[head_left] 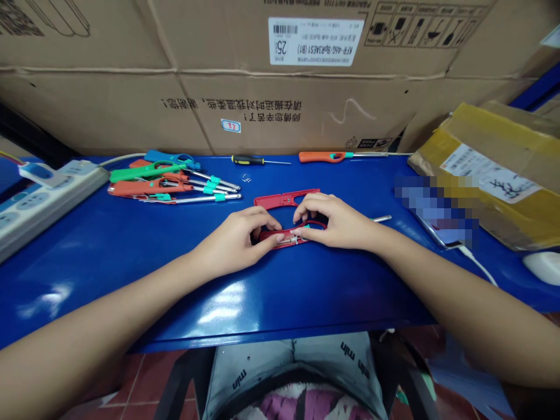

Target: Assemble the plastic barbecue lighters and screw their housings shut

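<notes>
An opened red utility lighter [285, 240] lies on the blue table, its inner parts showing in the half shell. My left hand [240, 238] pinches the shell's left end between thumb and fingers. Gripping its right part is my right hand [336, 223], thumb and fingertips close to the trigger area, which they partly cover. The lighter's metal tube [382, 219] pokes out to the right beyond that hand. Just behind, the other red half shell [275, 200] rests flat, detached, its right end close to my right fingers.
Several lighters [164, 185] lie piled at the left, by a power strip [48, 198]. Small screws [247, 178], a screwdriver [254, 160] and an orange lighter [321, 157] lie at the back. Right stand a phone [437, 216], a taped box [494, 175] and a white mouse [545, 267].
</notes>
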A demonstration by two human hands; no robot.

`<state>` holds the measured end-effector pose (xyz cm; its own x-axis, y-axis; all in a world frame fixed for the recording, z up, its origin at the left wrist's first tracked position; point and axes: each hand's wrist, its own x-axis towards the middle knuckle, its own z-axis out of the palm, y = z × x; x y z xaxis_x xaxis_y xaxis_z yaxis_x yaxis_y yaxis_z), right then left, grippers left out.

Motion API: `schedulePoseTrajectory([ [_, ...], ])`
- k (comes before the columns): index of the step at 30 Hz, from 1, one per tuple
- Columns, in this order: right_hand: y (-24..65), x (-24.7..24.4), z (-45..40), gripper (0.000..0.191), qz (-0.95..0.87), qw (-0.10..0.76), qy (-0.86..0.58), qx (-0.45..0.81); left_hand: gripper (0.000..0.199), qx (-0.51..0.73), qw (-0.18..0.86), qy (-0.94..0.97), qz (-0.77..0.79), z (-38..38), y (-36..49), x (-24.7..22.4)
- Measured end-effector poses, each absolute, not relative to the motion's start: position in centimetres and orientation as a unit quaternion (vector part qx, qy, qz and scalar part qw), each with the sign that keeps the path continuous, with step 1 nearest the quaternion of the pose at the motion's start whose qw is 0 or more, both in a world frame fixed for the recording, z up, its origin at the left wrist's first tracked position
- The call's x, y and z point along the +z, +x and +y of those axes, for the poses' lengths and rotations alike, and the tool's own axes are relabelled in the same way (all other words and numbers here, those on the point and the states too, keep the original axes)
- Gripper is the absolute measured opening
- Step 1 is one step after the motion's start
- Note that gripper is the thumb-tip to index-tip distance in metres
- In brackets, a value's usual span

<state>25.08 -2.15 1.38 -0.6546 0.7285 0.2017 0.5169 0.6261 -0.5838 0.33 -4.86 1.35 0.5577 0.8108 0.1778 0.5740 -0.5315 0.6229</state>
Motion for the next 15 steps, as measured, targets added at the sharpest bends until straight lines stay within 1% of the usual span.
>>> schedulePoseTrajectory([
  [4,25.1,1.7,-2.3,0.012,-0.880,0.204,-0.366,0.223,0.024,0.235,0.256,0.847,0.402,-4.9,0.3,1.0],
  [7,25.5,1.9,-1.8,0.012,-0.873,0.227,-0.378,0.207,0.023,0.236,0.255,0.848,0.400,-4.7,0.3,0.9],
  [10,26.3,1.9,-1.1,0.011,-0.866,0.237,-0.412,0.159,0.022,0.234,0.252,0.850,0.400,-4.6,0.3,0.9],
  [13,27.0,1.7,-0.6,0.010,-0.863,0.209,-0.451,0.093,0.024,0.234,0.244,0.851,0.401,-4.4,0.2,1.1],
  [15,27.3,1.5,-0.3,0.011,-0.862,0.187,-0.466,0.073,0.025,0.234,0.241,0.852,0.401,-4.3,0.1,1.2],
])
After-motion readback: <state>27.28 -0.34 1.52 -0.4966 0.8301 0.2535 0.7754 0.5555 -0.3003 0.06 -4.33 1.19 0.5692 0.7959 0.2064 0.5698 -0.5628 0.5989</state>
